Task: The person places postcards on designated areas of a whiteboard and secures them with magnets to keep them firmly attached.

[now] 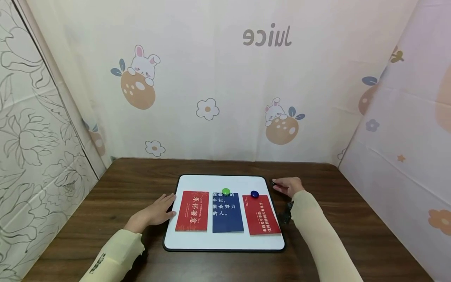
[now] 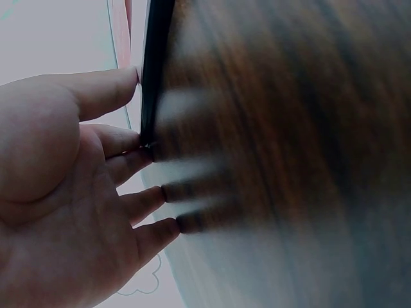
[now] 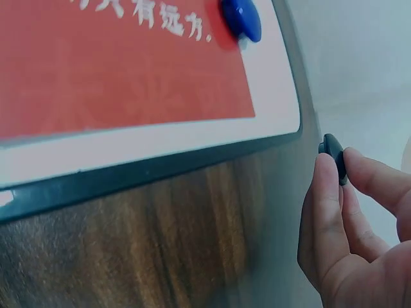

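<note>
A whiteboard (image 1: pixel 197 243) with a black frame lies on the table and bears a red card (image 1: pixel 192 219), a blue card (image 1: pixel 228 221) and another red card (image 1: pixel 262 213). A green round magnet (image 1: pixel 226 191) sits on the blue card's top edge, a blue magnet (image 1: pixel 254 194) on the right red card's top edge. My left hand (image 1: pixel 159 210) touches the board's left edge, its fingers fairly straight with the tips on the table. Beyond the board's upper right edge, my right hand (image 1: pixel 289 185) pinches a black round magnet (image 3: pixel 333 157) between thumb and fingers.
The board lies on a dark wooden table (image 1: pixel 141 172). Patterned curtains (image 1: pixel 218 78) with rabbits, fruit and flowers hang behind and on the sides. A dark wrist device (image 1: pixel 286 213) shows beside my right sleeve.
</note>
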`<state>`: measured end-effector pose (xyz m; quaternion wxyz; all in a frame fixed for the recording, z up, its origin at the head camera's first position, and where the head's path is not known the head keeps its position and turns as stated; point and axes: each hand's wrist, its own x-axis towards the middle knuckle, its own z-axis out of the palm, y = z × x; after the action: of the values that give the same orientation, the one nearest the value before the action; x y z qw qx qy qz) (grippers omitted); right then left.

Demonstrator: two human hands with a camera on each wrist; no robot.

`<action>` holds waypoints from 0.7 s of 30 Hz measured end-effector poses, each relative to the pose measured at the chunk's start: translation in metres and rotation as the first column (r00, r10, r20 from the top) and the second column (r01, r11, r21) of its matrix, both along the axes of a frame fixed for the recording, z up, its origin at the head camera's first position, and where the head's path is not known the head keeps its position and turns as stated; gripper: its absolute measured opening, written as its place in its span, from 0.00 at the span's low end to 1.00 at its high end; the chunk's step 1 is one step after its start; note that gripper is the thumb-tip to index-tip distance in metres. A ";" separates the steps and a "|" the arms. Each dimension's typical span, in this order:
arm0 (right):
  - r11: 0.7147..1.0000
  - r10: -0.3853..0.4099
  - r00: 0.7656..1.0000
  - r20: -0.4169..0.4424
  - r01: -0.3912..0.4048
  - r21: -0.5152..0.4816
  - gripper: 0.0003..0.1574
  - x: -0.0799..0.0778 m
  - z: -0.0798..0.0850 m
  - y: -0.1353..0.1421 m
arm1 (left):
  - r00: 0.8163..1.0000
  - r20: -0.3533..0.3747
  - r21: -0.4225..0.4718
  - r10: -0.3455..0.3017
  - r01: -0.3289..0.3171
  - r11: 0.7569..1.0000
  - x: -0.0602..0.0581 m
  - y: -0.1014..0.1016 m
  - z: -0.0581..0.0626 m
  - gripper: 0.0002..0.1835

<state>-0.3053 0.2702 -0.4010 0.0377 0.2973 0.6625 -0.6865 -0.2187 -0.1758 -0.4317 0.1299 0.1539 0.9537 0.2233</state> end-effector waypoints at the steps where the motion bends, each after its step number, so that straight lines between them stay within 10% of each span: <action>1: 1.000 0.006 1.000 -0.004 -0.006 0.001 0.23 0.000 0.001 -0.001 | 1.000 0.002 0.000 0.002 -0.002 1.000 0.000 0.000 0.000 0.35; 21: 0.992 0.100 0.995 -0.019 -0.102 -0.073 0.29 -0.009 0.013 -0.026 | 1.000 -0.002 0.003 0.002 -0.002 1.000 0.000 0.001 0.002 0.35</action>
<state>-0.3143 0.2443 -0.3881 0.0783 0.2566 0.6512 -0.7099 -0.2184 -0.1749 -0.4300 0.1287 0.1536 0.9536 0.2246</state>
